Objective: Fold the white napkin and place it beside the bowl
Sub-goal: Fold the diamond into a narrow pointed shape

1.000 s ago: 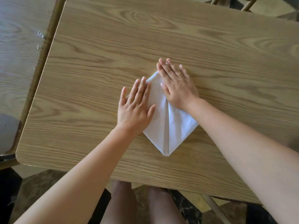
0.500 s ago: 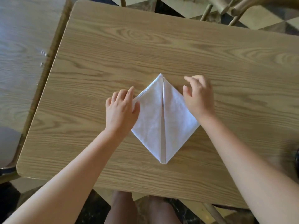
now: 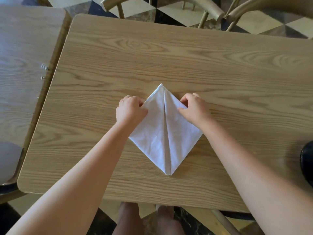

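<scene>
The white napkin (image 3: 162, 133) lies on the wooden table (image 3: 186, 65), folded into a kite shape with a seam down its middle and its long point toward me. My left hand (image 3: 130, 110) pinches the napkin's upper left edge between thumb and fingers. My right hand (image 3: 194, 107) pinches the upper right edge the same way. A dark bowl (image 3: 307, 160) shows only as a black rim at the right edge of the view.
A second wooden table (image 3: 25, 65) stands close on the left, with a narrow gap between them. Wooden chair backs (image 3: 211, 12) stand beyond the far edge, over a checkered floor. My knees show below the near edge.
Both hands lifted from pressing flat on the napkin's top, spread to its left and right edges, and now pinch them. The view tilted up, showing chairs and the bowl.
</scene>
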### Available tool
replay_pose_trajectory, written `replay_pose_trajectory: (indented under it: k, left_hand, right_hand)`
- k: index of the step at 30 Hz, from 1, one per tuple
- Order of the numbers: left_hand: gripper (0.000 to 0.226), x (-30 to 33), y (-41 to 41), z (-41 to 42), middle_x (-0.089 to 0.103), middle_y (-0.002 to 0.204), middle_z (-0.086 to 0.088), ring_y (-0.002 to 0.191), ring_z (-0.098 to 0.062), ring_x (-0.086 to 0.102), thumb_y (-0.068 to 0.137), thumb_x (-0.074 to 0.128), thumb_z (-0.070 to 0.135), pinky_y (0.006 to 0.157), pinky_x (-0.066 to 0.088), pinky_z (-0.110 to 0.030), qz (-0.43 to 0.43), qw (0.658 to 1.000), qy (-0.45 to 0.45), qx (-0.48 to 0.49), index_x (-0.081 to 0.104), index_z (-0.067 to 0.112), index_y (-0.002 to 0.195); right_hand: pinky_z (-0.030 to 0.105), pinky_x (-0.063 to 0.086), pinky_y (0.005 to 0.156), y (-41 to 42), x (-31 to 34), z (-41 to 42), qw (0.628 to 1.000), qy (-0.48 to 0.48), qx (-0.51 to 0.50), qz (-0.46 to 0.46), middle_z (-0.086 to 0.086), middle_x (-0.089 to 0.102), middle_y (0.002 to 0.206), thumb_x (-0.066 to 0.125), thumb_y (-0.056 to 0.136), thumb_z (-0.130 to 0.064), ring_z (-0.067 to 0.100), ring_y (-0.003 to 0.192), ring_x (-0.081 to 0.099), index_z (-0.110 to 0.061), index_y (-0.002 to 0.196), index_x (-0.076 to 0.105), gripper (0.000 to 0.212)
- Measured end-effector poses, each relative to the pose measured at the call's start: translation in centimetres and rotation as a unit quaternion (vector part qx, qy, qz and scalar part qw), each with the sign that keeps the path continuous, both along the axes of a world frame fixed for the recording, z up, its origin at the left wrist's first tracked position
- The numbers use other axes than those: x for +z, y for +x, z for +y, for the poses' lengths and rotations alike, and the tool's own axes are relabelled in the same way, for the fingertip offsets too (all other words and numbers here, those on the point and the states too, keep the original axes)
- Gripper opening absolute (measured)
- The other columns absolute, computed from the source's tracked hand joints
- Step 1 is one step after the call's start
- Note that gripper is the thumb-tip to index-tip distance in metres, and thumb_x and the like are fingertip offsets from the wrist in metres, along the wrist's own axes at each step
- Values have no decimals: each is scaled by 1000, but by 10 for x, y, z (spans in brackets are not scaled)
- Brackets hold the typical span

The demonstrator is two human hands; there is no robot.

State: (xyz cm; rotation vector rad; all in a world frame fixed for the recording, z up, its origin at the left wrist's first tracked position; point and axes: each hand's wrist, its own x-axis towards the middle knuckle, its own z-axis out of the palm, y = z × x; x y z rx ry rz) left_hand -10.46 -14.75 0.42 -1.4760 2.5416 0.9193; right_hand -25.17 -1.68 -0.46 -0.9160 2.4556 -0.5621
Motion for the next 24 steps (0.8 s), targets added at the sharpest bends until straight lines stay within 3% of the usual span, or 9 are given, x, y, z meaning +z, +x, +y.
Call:
replay_pose_trajectory:
  k: [2, 5, 8, 11, 13, 16, 18, 20, 24]
  left_hand:
    - [13, 4, 0, -2, 61, 91, -5, 89, -24, 55, 77, 62, 16, 68, 43, -30, 28, 999, 38, -4, 64, 10, 88]
    - [12, 17, -3, -4, 61, 84, 2, 78, -18, 54, 79, 63, 17, 56, 39, -20, 61, 996, 57, -18, 63, 10, 89]
    - [5, 40, -15, -8, 56, 74, 8, 76, -15, 54, 78, 64, 14, 52, 34, -14, 119, 992, 19, -40, 62, 16, 82]
    - [5, 77, -30, -11, 55, 70, 12, 74, -14, 54, 77, 64, 13, 58, 35, -5, 229, 972, -28, -43, 61, 16, 81]
    - [7, 99, -37, -9, 57, 74, 13, 76, -12, 56, 76, 63, 12, 64, 37, -8, 299, 951, -56, -52, 60, 17, 79]
    - [8, 116, -36, 1, 55, 76, 11, 74, -6, 51, 74, 65, 8, 66, 36, -8, 355, 919, -134, -105, 59, 11, 78]
    - [11, 109, -28, 15, 56, 79, 6, 76, -5, 47, 70, 63, 4, 70, 35, -10, 353, 907, -167, -159, 59, 9, 79]
    - [18, 81, -10, 31, 60, 83, 1, 81, -13, 51, 66, 58, 1, 76, 37, -18, 304, 913, -165, -216, 60, 10, 81]
    - [51, 14, 45, 60, 67, 109, -2, 102, -21, 60, 59, 39, 7, 96, 40, -37, 181, 910, -147, -343, 65, 10, 103]
  right_hand:
    - [25, 34, 66, -2, 6, 4, 999, -6, -7, -32, 1, 59, 89, 62, 79, -14, 21, 82, 53, -18, 83, 55, 8]
    - [23, 38, 56, -9, 21, 11, 995, -47, -25, -84, -3, 62, 82, 63, 79, -11, 13, 76, 56, -17, 86, 64, 9]
    - [22, 40, 63, -20, 47, 15, 992, -94, -38, -80, -5, 64, 79, 65, 79, -12, 11, 76, 58, -15, 88, 69, 11]
    - [19, 42, 63, -33, 88, 16, 982, -181, -54, -16, -9, 64, 75, 64, 77, -12, 6, 70, 58, -19, 82, 68, 9]
    - [14, 42, 63, -37, 116, 20, 968, -242, -45, 40, -9, 65, 76, 63, 77, -12, 4, 70, 57, -18, 81, 67, 9]
    - [32, 47, 69, -38, 139, 38, 938, -301, 4, 171, -2, 66, 79, 63, 74, -11, 14, 73, 59, -13, 80, 66, 7]
    - [43, 45, 73, -35, 132, 57, 921, -299, 58, 243, 0, 66, 79, 62, 70, -11, 21, 76, 60, -14, 81, 65, 11]
    - [41, 39, 80, -24, 102, 83, 919, -240, 117, 289, -1, 66, 81, 65, 65, -12, 23, 81, 60, -16, 81, 65, 16]
    - [44, 30, 99, 12, 28, 147, 947, -120, 165, 248, 0, 67, 103, 65, 63, -27, 18, 105, 56, -19, 99, 67, 36]
